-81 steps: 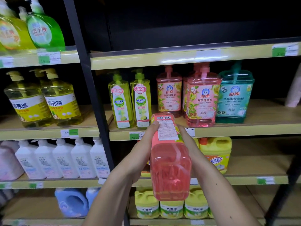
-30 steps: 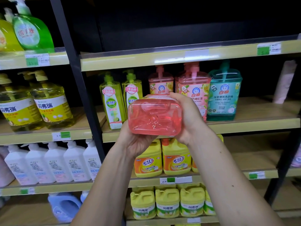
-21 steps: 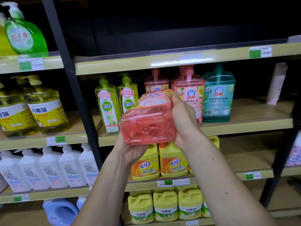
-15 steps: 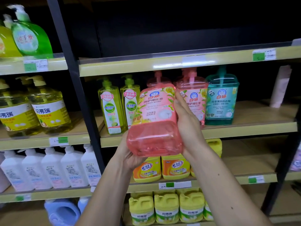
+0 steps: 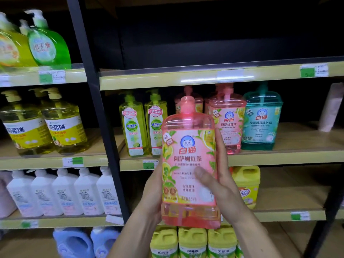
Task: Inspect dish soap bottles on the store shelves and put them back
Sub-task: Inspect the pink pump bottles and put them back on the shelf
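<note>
Pink dish soap bottle (image 5: 189, 164) held upright, label facing camera, in front of the shelf (image 5: 279, 157). Left hand (image 5: 152, 194) and right hand (image 5: 219, 175) fingers (image 5: 220, 144) wrap its sides, right thumb across the label.

Pink bottle (image 5: 188, 164) upright, label facing the camera, pump cap at 12 o'clock, raised before the shelf (image 5: 279, 157).
</note>
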A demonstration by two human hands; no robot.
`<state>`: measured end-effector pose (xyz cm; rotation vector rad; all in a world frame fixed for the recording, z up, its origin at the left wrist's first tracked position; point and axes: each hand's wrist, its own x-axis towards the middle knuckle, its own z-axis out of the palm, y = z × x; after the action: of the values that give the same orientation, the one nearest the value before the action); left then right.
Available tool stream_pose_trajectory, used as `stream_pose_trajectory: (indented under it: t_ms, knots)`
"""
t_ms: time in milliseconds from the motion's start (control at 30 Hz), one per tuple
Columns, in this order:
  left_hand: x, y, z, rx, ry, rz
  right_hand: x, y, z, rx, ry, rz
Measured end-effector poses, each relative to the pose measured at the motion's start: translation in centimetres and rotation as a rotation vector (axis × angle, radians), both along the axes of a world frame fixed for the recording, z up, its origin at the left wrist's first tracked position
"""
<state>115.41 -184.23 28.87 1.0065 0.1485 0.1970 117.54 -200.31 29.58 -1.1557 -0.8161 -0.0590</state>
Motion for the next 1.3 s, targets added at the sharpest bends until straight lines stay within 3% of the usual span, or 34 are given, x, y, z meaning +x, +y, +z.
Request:
stream_pose_trajectory:
  t_ms: [200,433,1300]
  knots:
    - [-1.0,0.0,-1.4,0.105,-0.022,0.027,0.0,-0.4,-0.9,-0.039,0.022,0.082]
    - [-1.1,0.8,-1.4,0.411,-0.113,0.028,0.5,-0.9,-2.2,-0.043,0.129,0.082]
    - [0.5,1.4,-2.9,0.444,-0.15,-0.016,1.8,-2.3,-2.2,-0.029,0.112,0.074]
